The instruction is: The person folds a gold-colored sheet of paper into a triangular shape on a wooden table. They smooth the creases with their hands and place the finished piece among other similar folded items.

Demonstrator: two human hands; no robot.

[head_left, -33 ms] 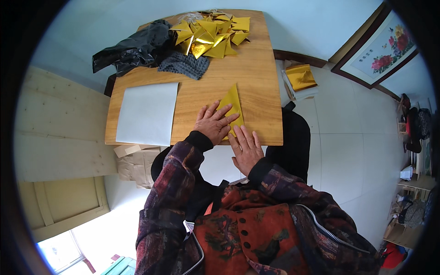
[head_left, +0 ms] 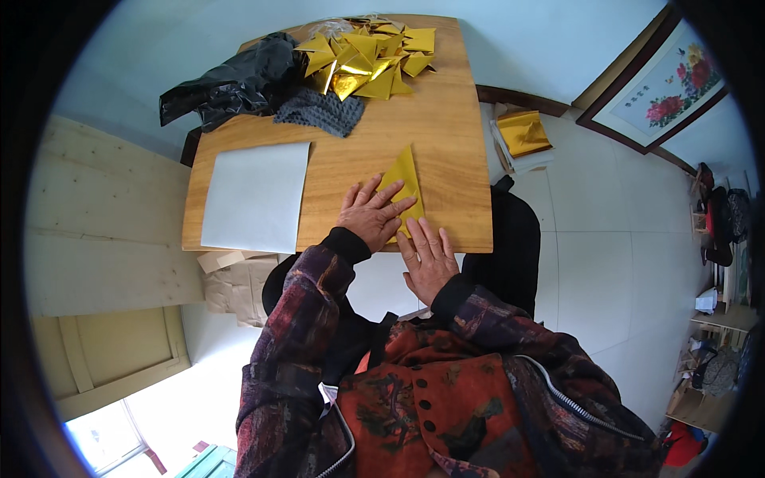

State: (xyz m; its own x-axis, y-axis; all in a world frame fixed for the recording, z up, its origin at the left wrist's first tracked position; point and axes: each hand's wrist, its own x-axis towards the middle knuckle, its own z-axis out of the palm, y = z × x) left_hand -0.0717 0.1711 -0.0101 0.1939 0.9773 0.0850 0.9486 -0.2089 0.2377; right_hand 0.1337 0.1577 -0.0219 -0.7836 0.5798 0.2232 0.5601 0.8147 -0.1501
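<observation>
A folded piece of gold paper (head_left: 404, 173) lies near the front edge of the wooden table (head_left: 446, 135), its pointed tip facing away from me. My left hand (head_left: 371, 213) rests flat across its left side with the fingers spread. Lower down, my right hand (head_left: 429, 259) is stretched out, its fingertips on the table and the paper's bottom right corner. The lower part of the paper is partly hidden under my fingers. To the left is a flat silver-grey sheet (head_left: 255, 197).
Many folded gold paper pieces (head_left: 370, 60) are heaped at the table's far side. Beside them are a black plastic bag (head_left: 239, 84) and a dark grey knitted cloth (head_left: 320, 113). Right of the table, a stack of gold sheets (head_left: 523, 134) sits low down near the wall.
</observation>
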